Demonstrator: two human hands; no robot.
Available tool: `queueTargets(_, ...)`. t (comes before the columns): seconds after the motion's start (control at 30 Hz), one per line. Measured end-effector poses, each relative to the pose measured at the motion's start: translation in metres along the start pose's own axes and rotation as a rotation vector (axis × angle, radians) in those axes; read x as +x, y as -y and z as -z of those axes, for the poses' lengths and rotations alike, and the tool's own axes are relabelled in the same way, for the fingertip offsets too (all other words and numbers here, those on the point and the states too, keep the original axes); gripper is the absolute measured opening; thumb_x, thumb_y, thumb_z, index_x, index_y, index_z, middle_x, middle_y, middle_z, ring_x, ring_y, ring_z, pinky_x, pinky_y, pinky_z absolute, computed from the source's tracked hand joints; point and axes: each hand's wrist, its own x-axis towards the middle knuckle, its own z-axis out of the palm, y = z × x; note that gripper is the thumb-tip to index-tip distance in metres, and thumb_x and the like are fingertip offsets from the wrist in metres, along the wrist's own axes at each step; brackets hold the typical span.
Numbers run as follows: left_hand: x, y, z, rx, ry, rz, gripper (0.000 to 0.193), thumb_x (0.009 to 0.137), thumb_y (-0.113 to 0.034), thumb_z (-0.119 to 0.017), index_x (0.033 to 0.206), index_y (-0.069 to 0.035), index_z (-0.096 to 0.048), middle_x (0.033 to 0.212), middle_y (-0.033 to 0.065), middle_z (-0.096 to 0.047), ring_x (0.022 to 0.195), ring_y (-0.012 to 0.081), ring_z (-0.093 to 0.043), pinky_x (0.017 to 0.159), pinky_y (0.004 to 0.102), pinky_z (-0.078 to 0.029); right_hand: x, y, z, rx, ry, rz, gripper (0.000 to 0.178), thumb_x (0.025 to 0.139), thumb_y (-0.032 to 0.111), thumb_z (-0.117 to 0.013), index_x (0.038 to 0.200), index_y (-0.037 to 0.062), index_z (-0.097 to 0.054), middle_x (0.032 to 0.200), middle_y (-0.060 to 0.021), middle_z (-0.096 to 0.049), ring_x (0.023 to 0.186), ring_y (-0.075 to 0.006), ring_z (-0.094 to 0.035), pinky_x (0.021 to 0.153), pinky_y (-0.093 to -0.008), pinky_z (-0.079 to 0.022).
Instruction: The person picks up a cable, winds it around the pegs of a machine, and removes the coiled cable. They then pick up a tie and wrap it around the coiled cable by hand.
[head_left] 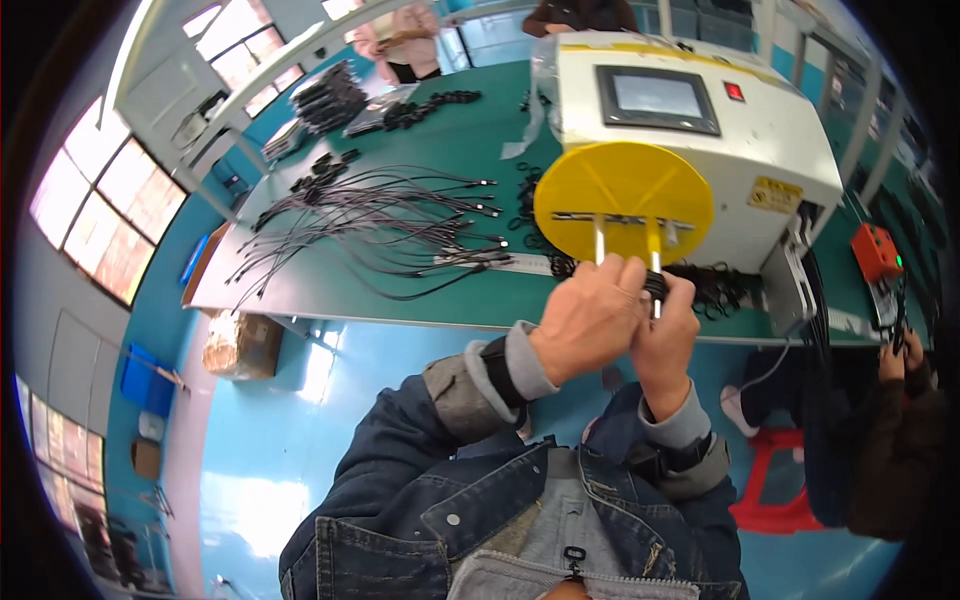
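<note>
Black coil [655,286] sits between both hands [592,318]; yellow label [776,195] marks white machine [735,165]

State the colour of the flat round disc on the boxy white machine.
The flat round disc is yellow, best seen in the head view.

No txt legible. Yellow label [775,195] w/ dark print on white machine [740,160], lower R of screen [657,97], too small to read; pale strip [530,264] on green table [440,140] prob. has ruler marks, blurry.
</note>
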Motion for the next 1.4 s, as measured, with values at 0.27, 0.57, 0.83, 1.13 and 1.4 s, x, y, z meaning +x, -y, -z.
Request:
queueTargets(0.27, -0.039, -0.018, 0.003, -0.066, -0.085, -0.034, 0.023, 0.076, -0.014, -0.056, 0.094, -0.003, -0.048, 0.075, 0.0137, -0.047, 0.066, 0.0317, -0.050, 0.057, 0.0401, -0.043, -0.035, 0.017, 0.010, -0.005, 0.010, -0.011, 0.025, 0.083, 0.016, -0.056, 0.099, 0.0005, -0.045, 0.076, -0.0220, -0.059, 0.069, -0.0400, -0.059, 0.057, -0.0421, -0.046)
queueTargets(0.57, -0.093, -0.017, -0.016, -0.094, -0.080, 0.069, 0.021, 0.078, -0.017, -0.055, 0.089, -0.002, -0.046, 0.079, 0.0150, -0.049, 0.067, 0.0315, -0.052, 0.054, 0.0388, -0.046, -0.075, 0.013, 0.005, -0.025, 0.178, -0.086, 0.022, 0.081, 0.013, -0.057, 0.093, 0.0006, -0.043, 0.074, -0.0220, -0.059, 0.068, -0.0399, -0.059, 0.056, -0.0424, -0.046)
queueTargets(0.83, -0.120, 0.007, -0.033, -0.403, 0.165, 0.225, 0.030, 0.087, -0.023, -0.049, 0.102, 0.003, -0.047, 0.093, 0.0220, -0.052, 0.079, 0.0364, -0.055, 0.065, 0.0392, -0.047, -0.090, -0.045, -0.007, -0.090, 0.402, 0.014, 0.022, 0.077, 0.009, -0.057, 0.090, 0.0009, -0.042, 0.069, -0.0211, -0.059, 0.066, -0.0402, -0.058, 0.053, -0.0443, -0.045)
queueTargets(1.13, -0.090, 0.029, -0.054, -1.273, 0.743, 0.714, 0.033, 0.091, -0.026, -0.046, 0.106, 0.003, -0.050, 0.088, 0.0150, -0.060, 0.075, 0.0296, -0.059, 0.066, 0.0332, -0.048, -0.086, -0.055, 0.009, 0.072, 0.404, -0.014, 0.016, 0.078, 0.007, -0.055, 0.090, 0.0035, -0.045, 0.070, -0.0207, -0.058, 0.067, -0.0408, -0.058, 0.054, -0.0441, -0.045)
queueTargets(1.4, -0.050, 0.041, -0.072, -0.712, 0.850, 0.683, 0.026, 0.089, -0.024, -0.052, 0.097, 0.000, -0.055, 0.078, 0.0050, -0.059, 0.070, 0.0146, -0.058, 0.062, 0.0277, -0.048, -0.068, -0.112, 0.001, 0.023, 0.431, 0.026, 0.019, 0.077, 0.005, -0.056, 0.092, 0.0054, -0.046, 0.071, -0.0193, -0.058, 0.067, -0.0406, -0.056, 0.054, -0.0448, -0.043)
